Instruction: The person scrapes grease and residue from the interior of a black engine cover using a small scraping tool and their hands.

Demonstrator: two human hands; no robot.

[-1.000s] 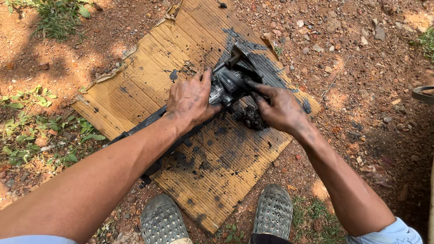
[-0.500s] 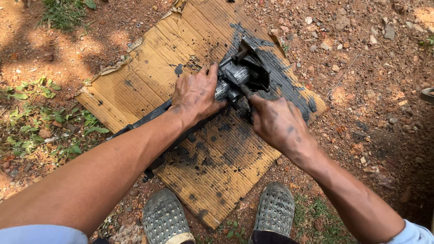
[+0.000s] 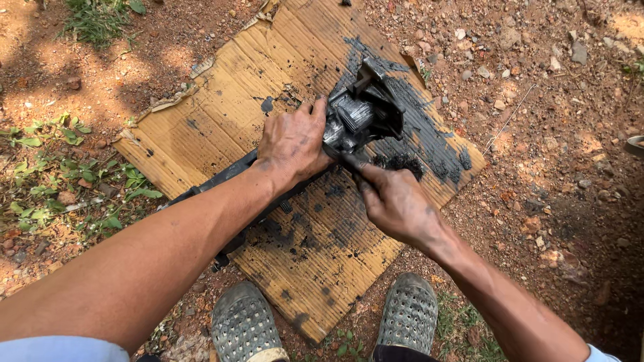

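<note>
Greasy metal mechanical part sits on the upper-right area of the cardboard sheet, squarely between both hands. It's an irregular, blocky assembly: pale grey ribbed or splined cylinder section in the middle, black housing and bracket-like pieces around and above it, all coated in dark grease. Left hand is clamped over the part's left side, fingers curled over the top edge, palm down, pinning it to the cardboard. Right hand is just below and right of the part, closed around a thin dark tool whose tip meets the part's lower edge; can't tell what kind of tool, too much of it is hidden in the fist. Both hands smeared with black grease. A long black bar runs from under the left wrist down-left across the cardboard; can't tell whether it joins the part. Cardboard is corrugated, tan, torn at edges, heavily stained with black grease smears and clumps, thickest right of the part. Sheet lies on reddish dirt with pebbles; patches of green weeds at left. Two grey perforated clog-type shoes at the sheet's near edge.
</note>
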